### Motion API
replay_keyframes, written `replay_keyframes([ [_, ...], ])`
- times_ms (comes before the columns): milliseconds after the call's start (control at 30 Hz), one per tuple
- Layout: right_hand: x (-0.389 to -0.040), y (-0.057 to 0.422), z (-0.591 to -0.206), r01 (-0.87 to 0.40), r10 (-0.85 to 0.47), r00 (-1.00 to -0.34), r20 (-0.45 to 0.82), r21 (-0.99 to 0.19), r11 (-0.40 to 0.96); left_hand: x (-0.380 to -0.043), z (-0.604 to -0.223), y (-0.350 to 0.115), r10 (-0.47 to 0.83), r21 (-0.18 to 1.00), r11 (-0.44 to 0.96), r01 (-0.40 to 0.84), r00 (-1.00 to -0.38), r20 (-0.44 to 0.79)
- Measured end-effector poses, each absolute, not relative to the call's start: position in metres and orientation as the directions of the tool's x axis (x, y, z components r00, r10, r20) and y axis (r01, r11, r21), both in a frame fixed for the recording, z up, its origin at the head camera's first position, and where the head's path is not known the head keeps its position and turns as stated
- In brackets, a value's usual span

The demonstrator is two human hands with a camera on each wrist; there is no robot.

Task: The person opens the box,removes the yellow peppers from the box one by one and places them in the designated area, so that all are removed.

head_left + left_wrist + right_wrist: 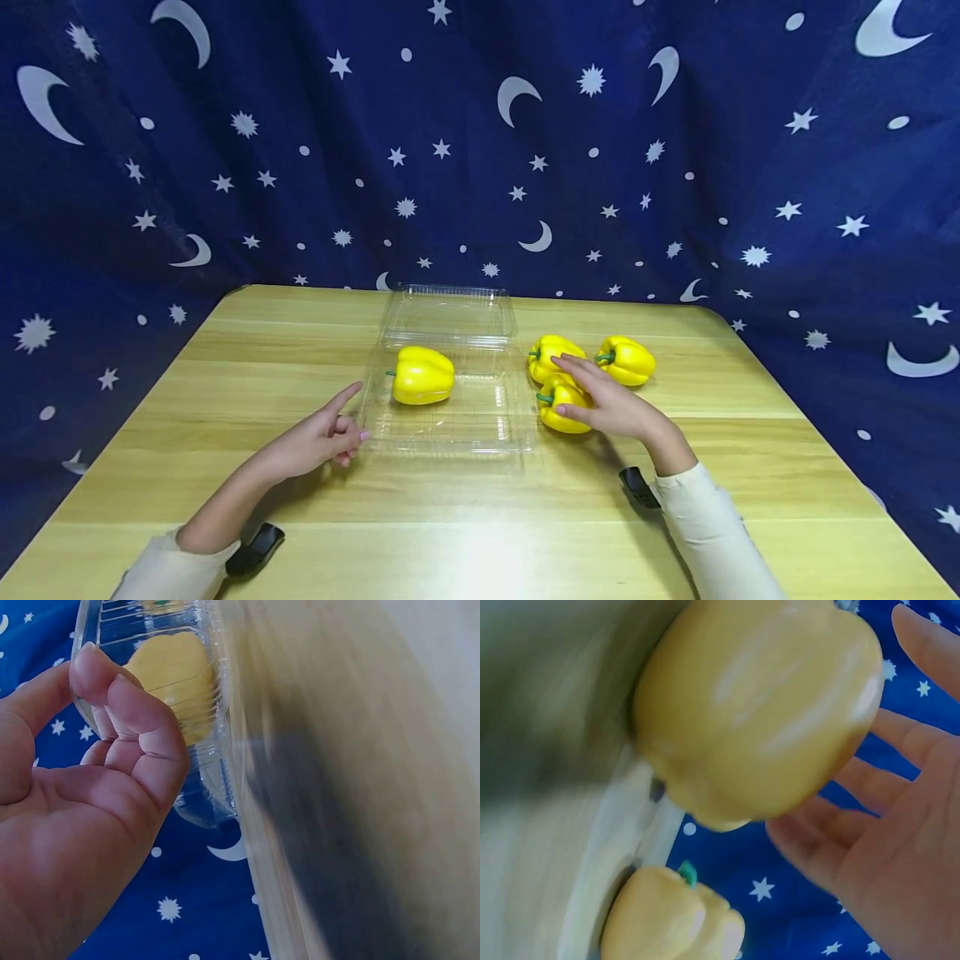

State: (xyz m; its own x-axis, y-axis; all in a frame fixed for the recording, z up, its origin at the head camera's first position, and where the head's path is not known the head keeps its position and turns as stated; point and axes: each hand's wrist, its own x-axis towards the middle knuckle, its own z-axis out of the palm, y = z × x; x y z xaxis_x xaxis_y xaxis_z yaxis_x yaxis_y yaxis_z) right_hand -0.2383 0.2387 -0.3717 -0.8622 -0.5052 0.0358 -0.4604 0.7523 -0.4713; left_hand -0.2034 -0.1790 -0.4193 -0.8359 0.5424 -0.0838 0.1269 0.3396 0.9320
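A clear plastic clamshell container (450,442) lies opened out on the table, its lid (450,317) folded back. One yellow bell pepper (423,377) with a green stem rests in its base, on the left. My left hand (318,442) is at the container's left edge, index finger extended and the others bent; the left wrist view shows nothing in that palm. Over the nearest loose bell pepper (562,408), my right hand (618,404) spreads its fingers and thumb. In the right wrist view this bell pepper (761,712) stands close before the fingers, not enclosed.
Two more yellow bell peppers lie beyond my right hand: one bell pepper (553,354) behind the nearest, another bell pepper (628,362) farther right. The wooden table (420,533) ends at a blue curtain (465,217) with moons and stars.
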Motion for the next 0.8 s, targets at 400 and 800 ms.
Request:
replay_keyframes([
  [400,-0.254,0.185,-0.358,-0.494,-0.548,-0.835,0.053,-0.509,0.705,-0.202,-0.417,-0.182,0.528,0.925,0.357,0.130,-0.845,-0.085],
  [800,-0.266,0.132,-0.351,-0.551,-0.625,-0.780,0.031,-0.507,0.663,-0.202,-0.419,-0.178,0.528,0.926,0.361,0.113,-0.843,-0.103],
])
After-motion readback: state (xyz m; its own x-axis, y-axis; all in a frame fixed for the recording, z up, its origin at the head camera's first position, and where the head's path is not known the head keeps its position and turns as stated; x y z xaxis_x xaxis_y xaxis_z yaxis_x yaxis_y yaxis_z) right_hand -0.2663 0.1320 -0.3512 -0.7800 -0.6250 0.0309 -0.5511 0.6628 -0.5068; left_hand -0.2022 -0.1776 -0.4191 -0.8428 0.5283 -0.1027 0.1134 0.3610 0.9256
